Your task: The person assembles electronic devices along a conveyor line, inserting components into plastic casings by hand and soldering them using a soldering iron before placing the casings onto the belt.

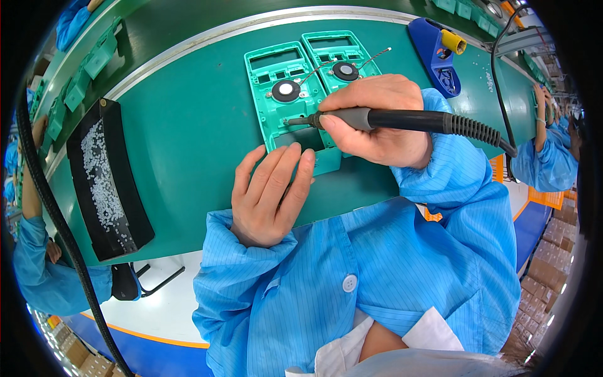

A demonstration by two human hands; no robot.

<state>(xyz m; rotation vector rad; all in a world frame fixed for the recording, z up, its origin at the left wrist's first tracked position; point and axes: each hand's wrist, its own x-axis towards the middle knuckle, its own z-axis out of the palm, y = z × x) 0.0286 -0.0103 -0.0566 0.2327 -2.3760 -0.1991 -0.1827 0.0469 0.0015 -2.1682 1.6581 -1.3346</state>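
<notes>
Grasping a soldering iron (408, 119), right fingers (364, 95) overhang green tabletop (182, 138), left fingers (270, 174) extended, people (548, 162) nearby.

Lit bright, fairly even; picks up pale sheen on green tabletop (188, 151), right. Sharp mid-frame, softer outward. Bends far metal rail (314, 11), vignettes to black.

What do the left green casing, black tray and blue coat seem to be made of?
Left green casing: probably molded plastic, satin, given its crisp ribs and cutouts. Black tray: smooth, dark walls, perhaps plastic, though coated metal is possible. Blue coat: matte fabric, judging by soft creases.
</notes>
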